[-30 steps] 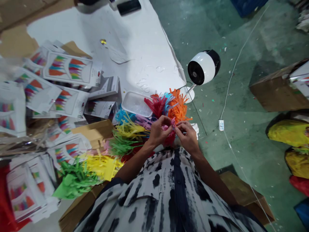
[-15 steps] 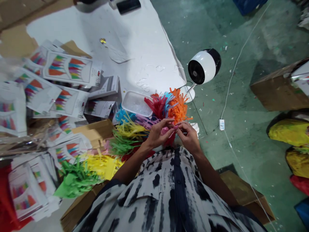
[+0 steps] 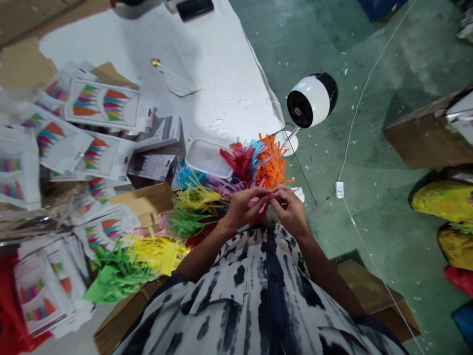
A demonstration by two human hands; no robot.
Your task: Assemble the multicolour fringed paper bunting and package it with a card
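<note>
My left hand (image 3: 242, 207) and my right hand (image 3: 290, 208) meet just above my patterned shirt. Both pinch a small pink fringed paper piece (image 3: 260, 199) between their fingertips. Directly behind the hands stands a bunch of fringed paper tassels, red (image 3: 238, 161), orange (image 3: 272, 165) and blue. More fringed paper in yellow (image 3: 197, 198) and green (image 3: 185, 223) lies to the left of my left hand. A clear plastic tray (image 3: 207, 158) sits behind that pile.
Many white packets printed with coloured tassels (image 3: 101, 104) cover the table's left side. A white sheet (image 3: 207, 74) covers the far table. A small white fan (image 3: 309, 101) stands at the table edge, its cable running over the green floor. Cardboard boxes (image 3: 417, 140) and coloured bags lie right.
My left fingers have curled tighter around the pink piece and the hands have shifted slightly, staying together at the same spot. Nothing else has moved.
</note>
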